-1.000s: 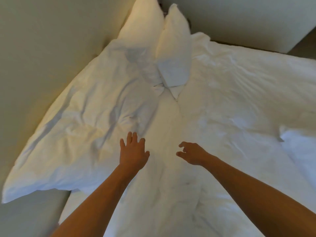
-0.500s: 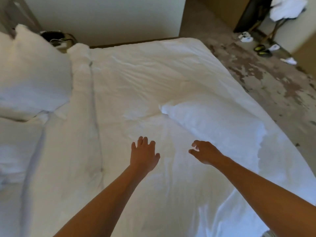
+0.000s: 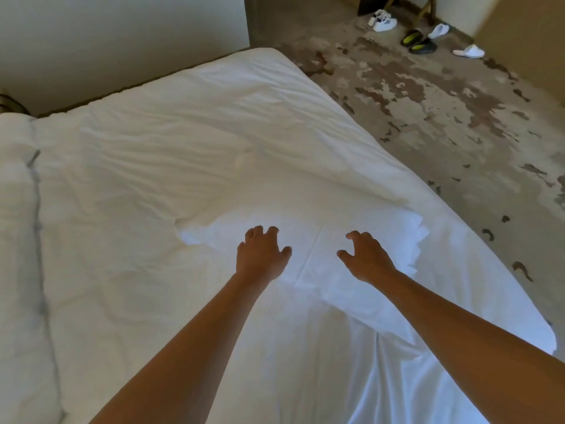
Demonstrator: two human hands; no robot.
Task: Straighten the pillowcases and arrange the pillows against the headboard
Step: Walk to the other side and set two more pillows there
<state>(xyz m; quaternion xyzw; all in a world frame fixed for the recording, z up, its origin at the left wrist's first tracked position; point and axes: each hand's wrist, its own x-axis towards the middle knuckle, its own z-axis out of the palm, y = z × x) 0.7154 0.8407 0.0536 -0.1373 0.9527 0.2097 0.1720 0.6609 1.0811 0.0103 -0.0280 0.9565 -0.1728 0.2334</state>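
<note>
A white pillow (image 3: 315,221) in a wrinkled case lies flat on the white bed (image 3: 159,160), near the bed's right edge. My left hand (image 3: 261,255) hovers over the pillow's near left part, fingers spread and curled, holding nothing. My right hand (image 3: 365,258) is over the pillow's near right part, fingers apart and bent, also empty. I cannot tell whether the fingertips touch the fabric. The headboard and the other pillows are out of view.
A folded duvet ridge (image 3: 18,240) runs along the left. The patchy worn floor (image 3: 443,111) lies to the right of the bed, with several shoes and slippers (image 3: 419,44) at the far wall. A pale wall (image 3: 122,41) stands behind the bed.
My view has swung right, away from the pillows at the headboard. Both hands have moved from the bare sheet to over the loose pillow at the bed's right side.
</note>
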